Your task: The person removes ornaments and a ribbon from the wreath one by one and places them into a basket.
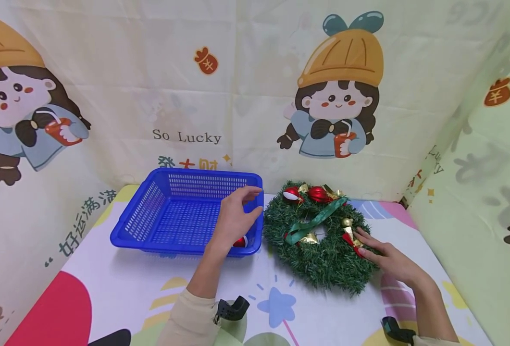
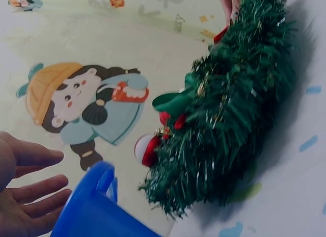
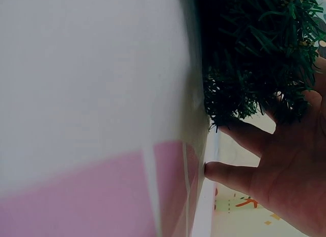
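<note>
The green wreath [image 1: 324, 269] lies on the table [image 1: 129, 274], the right hand [image 1: 391, 259] resting straight, relaxed fingers by a gold-and-red ornament [image 1: 347, 230] at three o'clock. Toward nine o'clock, above a blue basket [image 1: 172, 250], the left hand [image 1: 234, 214] hangs empty, loosely bent. Farther, a ribbon [image 1: 300, 230] spans the wreath's centre, red baubles [image 1: 318, 194] around twelve; a sideways push might drag the ribbon or dislodge baubles, if they sit loose.

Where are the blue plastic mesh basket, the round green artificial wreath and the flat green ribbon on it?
Blue plastic mesh basket [image 1: 185, 221]: head view, on its bare mesh floor.
Round green artificial wreath [image 1: 321, 266]: head view, on its near side.
Flat green ribbon [image 1: 317, 221]: head view, midway along its strip.
</note>
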Tool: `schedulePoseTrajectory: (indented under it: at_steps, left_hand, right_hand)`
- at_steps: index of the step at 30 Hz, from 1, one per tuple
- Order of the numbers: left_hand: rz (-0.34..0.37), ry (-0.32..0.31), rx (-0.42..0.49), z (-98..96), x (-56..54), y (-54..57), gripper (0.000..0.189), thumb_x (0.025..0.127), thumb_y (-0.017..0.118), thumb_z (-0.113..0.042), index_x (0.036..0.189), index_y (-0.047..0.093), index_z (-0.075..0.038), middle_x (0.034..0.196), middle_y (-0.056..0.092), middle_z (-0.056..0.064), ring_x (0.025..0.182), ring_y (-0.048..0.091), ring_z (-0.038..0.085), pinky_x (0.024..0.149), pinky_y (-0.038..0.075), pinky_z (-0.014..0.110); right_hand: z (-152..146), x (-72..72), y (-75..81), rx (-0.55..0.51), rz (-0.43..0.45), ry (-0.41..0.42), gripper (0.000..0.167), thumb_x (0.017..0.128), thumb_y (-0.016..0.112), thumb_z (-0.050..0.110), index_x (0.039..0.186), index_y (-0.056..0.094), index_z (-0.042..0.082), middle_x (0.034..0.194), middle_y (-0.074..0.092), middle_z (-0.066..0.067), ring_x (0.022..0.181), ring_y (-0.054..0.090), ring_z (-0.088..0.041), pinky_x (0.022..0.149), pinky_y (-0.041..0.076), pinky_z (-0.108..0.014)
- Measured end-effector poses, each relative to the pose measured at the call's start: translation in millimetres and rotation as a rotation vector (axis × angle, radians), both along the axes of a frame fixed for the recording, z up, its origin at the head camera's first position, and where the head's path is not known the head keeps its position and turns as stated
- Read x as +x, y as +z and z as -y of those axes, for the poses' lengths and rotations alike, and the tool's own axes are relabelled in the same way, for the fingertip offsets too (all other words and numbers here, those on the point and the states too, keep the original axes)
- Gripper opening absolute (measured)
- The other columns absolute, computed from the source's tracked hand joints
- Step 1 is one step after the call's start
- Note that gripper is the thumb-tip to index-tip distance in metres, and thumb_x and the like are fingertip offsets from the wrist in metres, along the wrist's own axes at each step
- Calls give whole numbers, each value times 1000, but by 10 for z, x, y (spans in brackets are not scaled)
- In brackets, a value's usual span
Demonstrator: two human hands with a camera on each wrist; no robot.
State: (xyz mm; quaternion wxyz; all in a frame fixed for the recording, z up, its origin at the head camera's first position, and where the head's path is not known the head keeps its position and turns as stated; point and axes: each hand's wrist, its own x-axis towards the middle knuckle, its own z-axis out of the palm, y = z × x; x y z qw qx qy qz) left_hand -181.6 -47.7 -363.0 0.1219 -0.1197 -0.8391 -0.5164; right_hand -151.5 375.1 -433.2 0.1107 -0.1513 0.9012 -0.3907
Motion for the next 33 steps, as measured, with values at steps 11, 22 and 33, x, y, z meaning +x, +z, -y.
schedulePoseTrajectory:
  at_steps: [11,22,33]
  left_hand:
    - [-30,-69,-23,-218,45,-16,39,93,77,-8,130,70,-14,129,70,8,124,65,27,107,53,45]
    - [-26,-172,-40,-505,54,24,40,93,76,-7,132,69,-13,132,69,7,125,65,27,106,52,47]
    - [10,-240,-135,-743,1,101,41,94,76,-11,134,68,-15,131,69,6,124,65,24,105,53,39]
  right_hand:
    - [-21,8,-2,36,-6,-3,59,108,57,32,160,41,9,172,20,-19,154,14,-57,118,25,-65]
    - [-26,9,-8,36,-15,2,59,108,57,32,160,41,9,171,21,-19,153,16,-58,118,28,-65]
    - [-11,17,0,2,-6,2,60,108,57,30,160,39,5,171,19,-23,152,12,-61,110,19,-82]
